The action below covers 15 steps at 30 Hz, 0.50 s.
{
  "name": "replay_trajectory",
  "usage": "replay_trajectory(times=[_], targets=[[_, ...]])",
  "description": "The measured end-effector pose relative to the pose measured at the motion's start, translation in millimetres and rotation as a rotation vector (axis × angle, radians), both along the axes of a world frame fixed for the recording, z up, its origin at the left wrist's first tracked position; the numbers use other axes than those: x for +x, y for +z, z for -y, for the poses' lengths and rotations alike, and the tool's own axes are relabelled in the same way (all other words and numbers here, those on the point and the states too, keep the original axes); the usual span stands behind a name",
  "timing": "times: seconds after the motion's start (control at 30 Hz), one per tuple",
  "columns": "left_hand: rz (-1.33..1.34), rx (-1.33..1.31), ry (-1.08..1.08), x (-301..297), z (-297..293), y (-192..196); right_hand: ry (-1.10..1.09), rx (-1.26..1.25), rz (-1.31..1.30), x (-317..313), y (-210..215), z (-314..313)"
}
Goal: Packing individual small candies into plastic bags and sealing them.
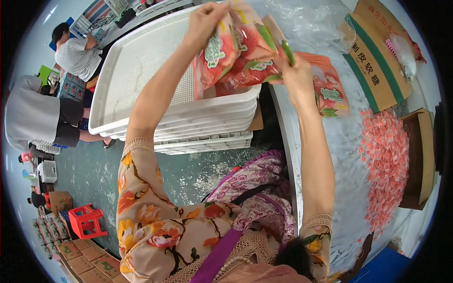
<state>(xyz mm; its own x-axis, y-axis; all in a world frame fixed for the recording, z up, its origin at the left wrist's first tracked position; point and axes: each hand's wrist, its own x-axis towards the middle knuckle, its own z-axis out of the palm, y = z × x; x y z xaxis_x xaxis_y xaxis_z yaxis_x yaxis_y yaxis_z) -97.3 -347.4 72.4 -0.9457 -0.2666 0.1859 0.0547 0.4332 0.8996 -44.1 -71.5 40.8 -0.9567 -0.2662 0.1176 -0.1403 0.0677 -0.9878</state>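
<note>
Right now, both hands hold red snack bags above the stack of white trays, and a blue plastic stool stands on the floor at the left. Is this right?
Not quite: the plastic stool is red, not blue, as the head view shows. The rest holds: the left hand and right hand hold red snack bags above the stack of white trays.

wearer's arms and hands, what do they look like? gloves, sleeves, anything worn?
Both hands bare: left hand, right hand, no gloves, rings or watch visible. Forearms bare too. Short peach sleeves with an orange, yellow and red floral print, each ending in a beige lace cuff near the elbow.
</note>
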Motion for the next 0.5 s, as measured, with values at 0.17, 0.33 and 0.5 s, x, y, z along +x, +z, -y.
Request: replay_trajectory(times=[0.17, 0.33, 0.5], targets=[[-0.380, -0.025, 0.026, 29.6, -23.3, -3.8, 0.170, -0.057, 0.052, 27.1, 6.0, -29.1], [-0.391, -0.130, 0.019, 50.8, -11.7, -0.4, 0.072, -0.018, 0.034, 22.0, -40.9, -101.1], [-0.339, 0.016, -0.115, 46.4, -8.0, 3.6, -0.328, 0.221, 0.062, 34.8, -93.1, -227.1]])
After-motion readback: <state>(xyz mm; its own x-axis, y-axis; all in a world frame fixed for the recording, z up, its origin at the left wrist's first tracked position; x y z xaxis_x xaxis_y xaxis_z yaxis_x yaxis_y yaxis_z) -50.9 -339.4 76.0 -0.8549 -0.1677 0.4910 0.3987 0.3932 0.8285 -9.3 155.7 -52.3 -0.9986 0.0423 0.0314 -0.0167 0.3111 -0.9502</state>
